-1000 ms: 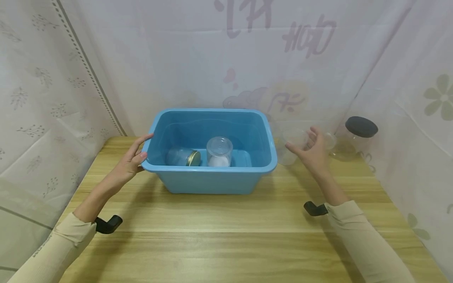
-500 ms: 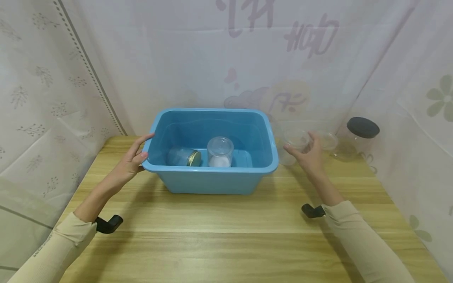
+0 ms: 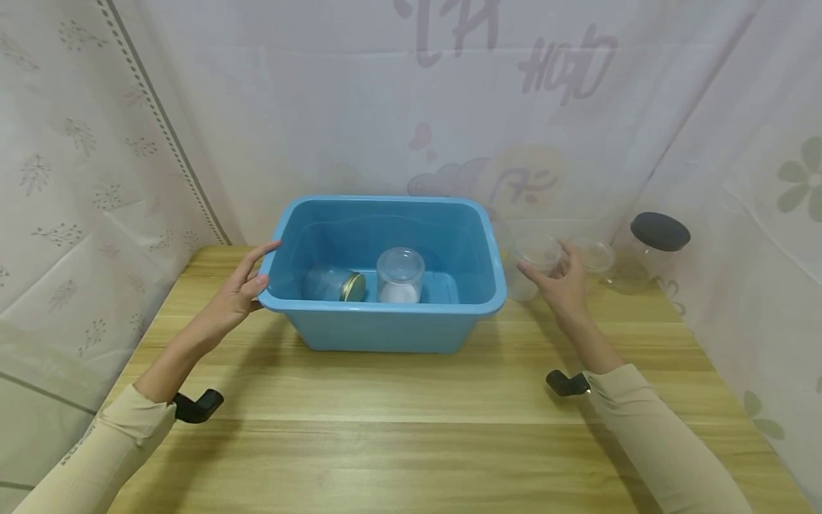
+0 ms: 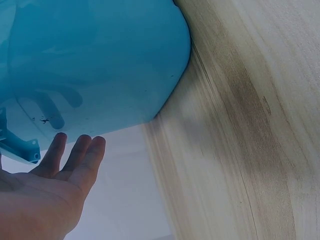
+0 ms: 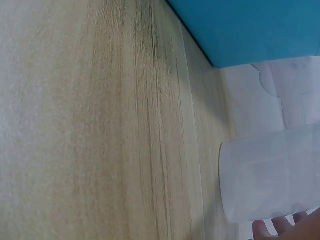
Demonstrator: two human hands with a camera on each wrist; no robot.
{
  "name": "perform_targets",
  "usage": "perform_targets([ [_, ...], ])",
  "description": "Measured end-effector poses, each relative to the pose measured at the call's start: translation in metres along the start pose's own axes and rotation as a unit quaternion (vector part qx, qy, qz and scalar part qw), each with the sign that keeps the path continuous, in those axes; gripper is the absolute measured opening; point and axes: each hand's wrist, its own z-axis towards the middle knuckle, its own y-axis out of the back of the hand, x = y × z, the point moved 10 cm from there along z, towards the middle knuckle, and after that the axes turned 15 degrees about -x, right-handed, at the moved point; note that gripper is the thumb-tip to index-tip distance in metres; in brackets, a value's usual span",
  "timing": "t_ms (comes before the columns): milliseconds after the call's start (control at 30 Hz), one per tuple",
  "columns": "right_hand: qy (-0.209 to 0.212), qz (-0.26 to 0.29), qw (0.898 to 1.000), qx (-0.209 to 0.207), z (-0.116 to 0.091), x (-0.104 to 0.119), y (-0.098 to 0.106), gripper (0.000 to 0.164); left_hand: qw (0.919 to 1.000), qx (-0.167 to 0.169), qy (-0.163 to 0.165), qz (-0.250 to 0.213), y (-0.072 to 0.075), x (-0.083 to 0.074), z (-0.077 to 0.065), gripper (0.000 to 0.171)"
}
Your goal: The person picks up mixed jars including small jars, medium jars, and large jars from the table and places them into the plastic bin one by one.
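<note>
The wood-grain table [image 3: 385, 435] supported a blue basin [image 3: 385, 332] toward its far edge. To the basin's right stood a clear container [image 3: 523, 284], then a second clear container [image 3: 594, 257] and a transparent jar [image 3: 631, 271] with a black lid [image 3: 660, 231].

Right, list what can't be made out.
Head: base of the upright jar, hidden by the front wall of the blue tub.
Left wrist: thumb of the left hand, past the left edge.
Right wrist: top of the clear canister, most of the right hand, past the right edge.
</note>
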Motion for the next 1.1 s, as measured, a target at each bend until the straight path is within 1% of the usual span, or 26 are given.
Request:
perform_targets([
  [200, 0.003, -0.003, 1.0, -0.007, 0.011, -0.019, 0.0, 0.097, 1.0, 0.002, 0.003, -0.002, 0.0, 0.0, -0.001, 0.053],
  [367, 0.008, -0.006, 1.0, -0.01, 0.014, -0.023, -0.002, 0.098, 1.0, 0.0, 0.004, 0.003, 0.0, -0.001, -0.001, 0.053],
  [600, 0.007, 0.007, 1.0, -0.003, 0.015, -0.015, -0.001, 0.1, 1.0, 0.003, -0.001, -0.001, -0.001, -0.003, -0.001, 0.053],
  [700, 0.009, 0.002, 1.0, -0.002, 0.014, -0.009, 0.001, 0.101, 1.0, 0.002, -0.005, 0.002, 0.0, -0.003, -0.001, 0.054],
  [900, 0.03, -0.011, 0.999, -0.002, 0.014, 0.003, 0.002, 0.096, 0.9999, 0.002, -0.008, 0.007, 0.001, -0.002, 0.0, 0.053],
  [1100, 0.027, -0.031, 0.999, 0.003, 0.014, 0.01, 0.003, 0.096, 0.9999, 0.006, -0.009, 0.012, 0.0, -0.001, -0.001, 0.053],
])
